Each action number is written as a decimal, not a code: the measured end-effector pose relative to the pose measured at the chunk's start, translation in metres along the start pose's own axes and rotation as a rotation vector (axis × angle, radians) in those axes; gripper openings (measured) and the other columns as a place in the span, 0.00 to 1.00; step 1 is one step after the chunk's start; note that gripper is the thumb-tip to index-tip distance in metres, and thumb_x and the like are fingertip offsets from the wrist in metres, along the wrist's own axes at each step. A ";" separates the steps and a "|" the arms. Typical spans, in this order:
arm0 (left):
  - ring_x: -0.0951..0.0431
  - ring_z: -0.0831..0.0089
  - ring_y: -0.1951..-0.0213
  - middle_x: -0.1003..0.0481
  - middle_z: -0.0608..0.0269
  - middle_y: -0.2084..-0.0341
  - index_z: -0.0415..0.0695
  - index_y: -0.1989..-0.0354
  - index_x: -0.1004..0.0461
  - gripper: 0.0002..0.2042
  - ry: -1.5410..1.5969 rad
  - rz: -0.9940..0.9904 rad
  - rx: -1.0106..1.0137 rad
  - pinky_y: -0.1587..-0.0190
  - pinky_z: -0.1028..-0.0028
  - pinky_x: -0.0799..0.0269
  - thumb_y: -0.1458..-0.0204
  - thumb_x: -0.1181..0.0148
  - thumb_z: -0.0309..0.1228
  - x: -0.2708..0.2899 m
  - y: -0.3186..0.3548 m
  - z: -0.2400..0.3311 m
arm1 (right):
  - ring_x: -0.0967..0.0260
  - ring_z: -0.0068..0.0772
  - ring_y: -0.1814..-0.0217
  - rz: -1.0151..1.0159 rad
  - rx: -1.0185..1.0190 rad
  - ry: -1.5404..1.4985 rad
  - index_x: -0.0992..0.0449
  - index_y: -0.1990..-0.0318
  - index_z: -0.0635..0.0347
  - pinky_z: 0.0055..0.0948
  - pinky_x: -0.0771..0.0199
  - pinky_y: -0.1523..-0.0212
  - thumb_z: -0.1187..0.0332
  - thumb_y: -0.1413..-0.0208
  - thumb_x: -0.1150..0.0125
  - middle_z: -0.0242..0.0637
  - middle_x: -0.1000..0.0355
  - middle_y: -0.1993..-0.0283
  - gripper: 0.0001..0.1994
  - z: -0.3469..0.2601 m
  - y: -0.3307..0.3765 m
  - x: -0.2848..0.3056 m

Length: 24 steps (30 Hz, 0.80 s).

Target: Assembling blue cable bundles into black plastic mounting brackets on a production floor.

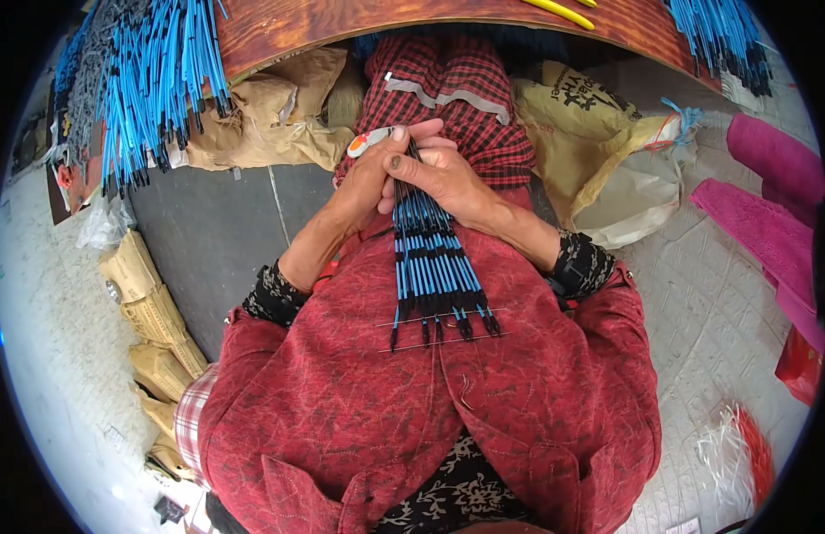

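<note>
Against the red jacket (537, 365), blue-and-black strip bundle (434, 258) fanned out; left hand (363, 182) and right hand (448, 185) overlap, both grasping its upper end. Two thin wires (410, 346) cross lower end. More blue strips (159, 89) hang at edge of wooden surface (323, 20).

One left hand (370, 178) and one right hand (443, 185) are counted, with one fan of blue-and-black rods (433, 258), too dense to be numbered singly, and two thin wires (387, 324). Two yellow pieces (560, 12) are seen at the worktop's (386, 13) near edge, and two clusters of blue rods (163, 80), one at each side corner.
</note>
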<state>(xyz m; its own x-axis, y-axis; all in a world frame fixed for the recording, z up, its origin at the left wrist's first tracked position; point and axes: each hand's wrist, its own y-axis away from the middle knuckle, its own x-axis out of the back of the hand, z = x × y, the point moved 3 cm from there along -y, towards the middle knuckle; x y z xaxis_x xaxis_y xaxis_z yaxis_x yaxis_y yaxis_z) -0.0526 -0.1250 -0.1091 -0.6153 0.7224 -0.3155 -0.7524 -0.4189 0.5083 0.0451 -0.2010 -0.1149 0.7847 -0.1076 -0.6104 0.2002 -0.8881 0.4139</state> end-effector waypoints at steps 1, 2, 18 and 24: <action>0.23 0.70 0.48 0.25 0.51 0.48 0.35 0.35 0.35 0.28 0.045 -0.028 0.001 0.48 0.75 0.26 0.29 0.67 0.47 0.002 0.000 -0.002 | 0.21 0.29 0.63 0.015 0.026 0.012 0.21 0.62 0.68 0.25 0.22 0.61 0.51 0.34 0.42 0.42 0.21 0.65 0.23 -0.002 0.000 0.000; 0.24 0.69 0.47 0.25 0.51 0.48 0.35 0.34 0.36 0.28 0.091 -0.056 0.002 0.47 0.74 0.26 0.29 0.66 0.46 0.004 0.000 -0.003 | 0.21 0.29 0.63 0.018 0.029 0.012 0.21 0.62 0.68 0.25 0.22 0.61 0.51 0.34 0.42 0.42 0.21 0.65 0.23 -0.001 -0.002 0.001; 0.40 0.89 0.83 0.35 0.79 0.83 0.45 0.33 0.33 0.27 0.032 -0.049 0.164 0.81 0.85 0.47 0.32 0.63 0.47 0.032 0.009 -0.004 | 0.23 0.25 0.62 -0.022 0.088 0.056 0.21 0.57 0.67 0.23 0.23 0.60 0.56 0.33 0.43 0.38 0.21 0.63 0.19 -0.001 -0.012 -0.005; 0.37 0.85 0.79 0.35 0.76 0.81 0.45 0.34 0.31 0.26 -0.039 -0.124 0.173 0.77 0.83 0.43 0.33 0.58 0.48 0.022 0.010 0.013 | 0.22 0.27 0.61 -0.030 0.124 0.059 0.20 0.57 0.67 0.24 0.23 0.58 0.56 0.33 0.43 0.38 0.21 0.63 0.19 -0.003 -0.009 -0.004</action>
<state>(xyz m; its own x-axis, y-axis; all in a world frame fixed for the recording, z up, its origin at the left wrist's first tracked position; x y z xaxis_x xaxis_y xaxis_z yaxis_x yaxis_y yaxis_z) -0.0707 -0.1063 -0.1003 -0.5083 0.7849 -0.3543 -0.7683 -0.2275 0.5983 0.0417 -0.1912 -0.1138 0.8134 -0.0566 -0.5789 0.1533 -0.9392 0.3072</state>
